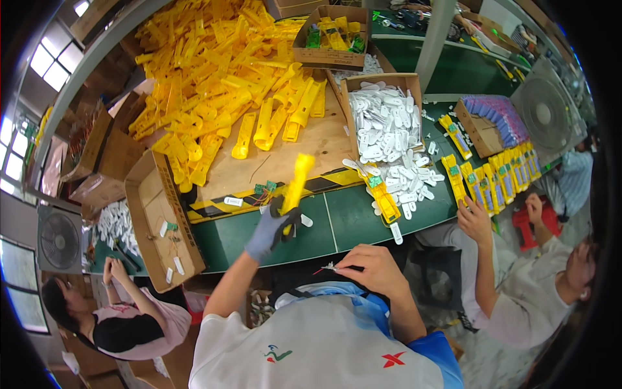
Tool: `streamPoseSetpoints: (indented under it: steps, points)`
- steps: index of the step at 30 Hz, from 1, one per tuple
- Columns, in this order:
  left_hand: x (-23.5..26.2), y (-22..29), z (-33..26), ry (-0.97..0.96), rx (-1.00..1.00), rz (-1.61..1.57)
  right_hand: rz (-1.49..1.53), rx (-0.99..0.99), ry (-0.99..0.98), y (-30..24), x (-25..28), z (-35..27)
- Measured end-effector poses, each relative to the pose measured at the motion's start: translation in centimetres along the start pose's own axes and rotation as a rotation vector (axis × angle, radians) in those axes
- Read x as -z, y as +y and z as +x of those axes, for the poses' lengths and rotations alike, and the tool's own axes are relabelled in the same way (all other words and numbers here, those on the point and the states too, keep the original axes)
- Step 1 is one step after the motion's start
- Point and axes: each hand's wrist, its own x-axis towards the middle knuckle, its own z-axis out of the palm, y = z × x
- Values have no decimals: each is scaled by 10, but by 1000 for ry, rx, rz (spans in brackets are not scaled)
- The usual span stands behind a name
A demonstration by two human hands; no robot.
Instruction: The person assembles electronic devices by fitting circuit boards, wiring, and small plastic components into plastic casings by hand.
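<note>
My left hand (272, 228), in a grey glove, is closed round a long yellow plastic housing (300, 181), held upright over the bench's near edge. My right hand (379, 269) is bare and pinches a small whitish part with a red wire (328, 267) in front of my body; its exact kind is too small to tell. Beside the left hand lie small green circuit boards (264, 188) and a white oval cover (306, 220). To the right, a yellow housing with a green board (382, 200) rests on the green bench (346, 217).
Yellow housings (194, 78) are heaped at the back left. White covers fill a cardboard box (420, 87) and spill beside it. Another cardboard box (178, 227) stands at left. A co-worker's hand (476, 222) touches filled housings (502, 178) at right; another person (139, 318) sits left.
</note>
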Motion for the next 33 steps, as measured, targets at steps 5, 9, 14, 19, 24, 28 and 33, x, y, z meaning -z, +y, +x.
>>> streamPoseSetpoints:
  steps: [5, 9, 14, 19, 24, 28, 33]
  points:
    - [-19, -44, -46, -404, -11, -712, -21, 42, -236, -10, -11, 7]
    - [-58, -41, -58, -13, -134, -627, 158, 23, -307, -17, -14, 23]
    - [-58, -33, -60, -132, -115, -709, 112, 37, -337, -20, -20, 34]
    - [-64, -41, -48, -189, -273, -800, 276, 23, -282, -20, -15, 45]
    - [-48, -64, -33, -304, -226, -671, 624, -258, -1, -1, -24, 54]
    - [-66, -44, -51, 30, 60, -628, 770, -373, 89, 17, -40, 69]
    - [-62, -49, -49, -43, 24, -655, 768, -439, 95, 28, -50, 73]
